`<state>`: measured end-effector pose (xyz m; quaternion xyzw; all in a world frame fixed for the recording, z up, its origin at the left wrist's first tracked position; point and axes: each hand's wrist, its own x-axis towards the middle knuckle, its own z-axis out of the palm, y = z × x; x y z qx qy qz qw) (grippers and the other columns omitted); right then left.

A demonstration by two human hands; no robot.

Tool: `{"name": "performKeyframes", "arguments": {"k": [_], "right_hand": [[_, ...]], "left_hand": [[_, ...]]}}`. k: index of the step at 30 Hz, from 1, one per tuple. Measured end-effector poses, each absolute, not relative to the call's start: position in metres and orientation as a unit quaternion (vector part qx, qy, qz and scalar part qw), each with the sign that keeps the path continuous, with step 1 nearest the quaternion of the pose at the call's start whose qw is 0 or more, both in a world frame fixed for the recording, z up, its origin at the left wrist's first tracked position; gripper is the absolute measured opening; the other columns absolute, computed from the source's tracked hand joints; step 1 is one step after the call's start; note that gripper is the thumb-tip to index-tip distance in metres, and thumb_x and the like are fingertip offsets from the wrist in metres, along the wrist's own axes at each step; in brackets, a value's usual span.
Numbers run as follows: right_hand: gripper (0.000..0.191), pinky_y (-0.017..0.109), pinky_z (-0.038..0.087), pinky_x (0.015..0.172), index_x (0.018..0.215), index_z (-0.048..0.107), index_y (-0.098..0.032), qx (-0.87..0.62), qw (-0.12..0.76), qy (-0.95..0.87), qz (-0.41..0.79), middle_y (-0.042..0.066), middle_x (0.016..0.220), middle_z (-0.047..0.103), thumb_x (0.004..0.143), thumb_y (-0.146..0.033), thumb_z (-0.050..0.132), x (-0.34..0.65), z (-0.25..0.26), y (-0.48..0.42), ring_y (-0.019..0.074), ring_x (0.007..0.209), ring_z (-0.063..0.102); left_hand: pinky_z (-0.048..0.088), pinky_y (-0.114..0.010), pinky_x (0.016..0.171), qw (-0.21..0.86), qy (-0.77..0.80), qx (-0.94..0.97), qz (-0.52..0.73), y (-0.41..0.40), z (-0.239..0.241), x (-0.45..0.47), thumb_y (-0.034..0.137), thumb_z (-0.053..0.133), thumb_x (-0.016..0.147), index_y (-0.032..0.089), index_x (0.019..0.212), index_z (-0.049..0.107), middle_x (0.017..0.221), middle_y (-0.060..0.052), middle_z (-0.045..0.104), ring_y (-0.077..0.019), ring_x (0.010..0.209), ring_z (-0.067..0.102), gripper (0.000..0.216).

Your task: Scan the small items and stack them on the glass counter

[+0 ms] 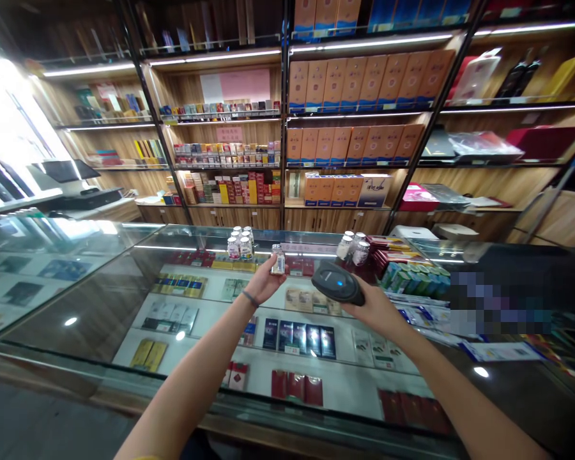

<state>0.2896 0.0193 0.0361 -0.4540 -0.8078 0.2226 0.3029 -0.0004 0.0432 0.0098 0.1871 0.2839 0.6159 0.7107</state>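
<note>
1. Work zone. The glass-topped desk (91, 345) spans the near field, with red packs (297, 386) and dark blue packs (299, 338) displayed beneath the glass. Keep both forearms clear of its front edge so that neither aim nor grip is disturbed.

2. Right hand. The right hand (370, 308) is closed around the handheld barcode scanner (336, 282), whose blue indicator light is lit. The trigger finger is hidden; its position cannot be told. Keep the wrist firm and direct the scanner head at the label, not at the reflective glass.

3. Left hand. The left hand (267, 282) is closed on a small white-capped jar (278, 262), held upright over the desk, left of the scanner and apart from it. A pale label panel is exposed; its print is too small to read. Keep fingers off this panel and rotate the jar so that the panel squarely faces the scanner head.

4. Clearance. Beyond the hands, a left jar group (240, 244) and a right jar group (353, 248) stand on the desk. Avoid sweeping either elbow or scanner toward them.

5. Background. Shelves carry orange boxes (349, 84).
</note>
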Motion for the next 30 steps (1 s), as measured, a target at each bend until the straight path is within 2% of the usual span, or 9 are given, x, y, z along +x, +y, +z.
{"name": "performKeyframes", "arguments": {"k": [8,17,24,30], "right_hand": [[0.062,0.04,0.05,0.085,0.133,0.056,-0.023,-0.462,0.28,-0.81,0.23,0.008,0.11,0.075,0.072,-0.031,0.066,0.291,0.035,0.019,0.0336,0.103,0.069],[0.049,0.039,0.049,0.081,0.12,0.058,-0.023,-0.468,0.243,-0.817,0.231,0.007,0.099,0.075,0.071,-0.031,0.064,0.285,0.041,0.011,0.0335,0.097,0.07],[0.057,0.038,0.05,0.08,0.127,0.055,-0.024,-0.463,0.23,-0.824,0.232,0.007,0.1,0.076,0.071,-0.029,0.064,0.28,0.046,0.006,0.0337,0.099,0.07],[0.058,0.037,0.051,0.078,0.129,0.058,-0.026,-0.452,0.236,-0.832,0.218,0.005,0.097,0.077,0.072,-0.028,0.066,0.281,0.042,0.006,0.033,0.095,0.072]], "left_hand": [[0.054,-0.022,0.063,0.702,0.296,0.219,0.609,0.042,0.007,0.003,0.034,0.064,0.093,0.015,0.1,0.065,0.086,-0.005,0.069,-0.0123,0.076,0.068,0.02],[0.051,-0.021,0.057,0.702,0.301,0.174,0.621,0.041,0.012,0.006,0.031,0.055,0.099,0.015,0.101,0.065,0.083,-0.003,0.071,-0.0099,0.066,0.065,0.019],[0.052,-0.023,0.06,0.702,0.292,0.181,0.624,0.042,0.005,0.002,0.032,0.06,0.096,0.015,0.101,0.065,0.086,-0.002,0.071,-0.0101,0.068,0.064,0.018],[0.048,-0.022,0.056,0.711,0.278,0.178,0.621,0.043,0.005,0.003,0.03,0.059,0.096,0.015,0.102,0.064,0.086,-0.003,0.069,-0.0101,0.069,0.064,0.017]]}}
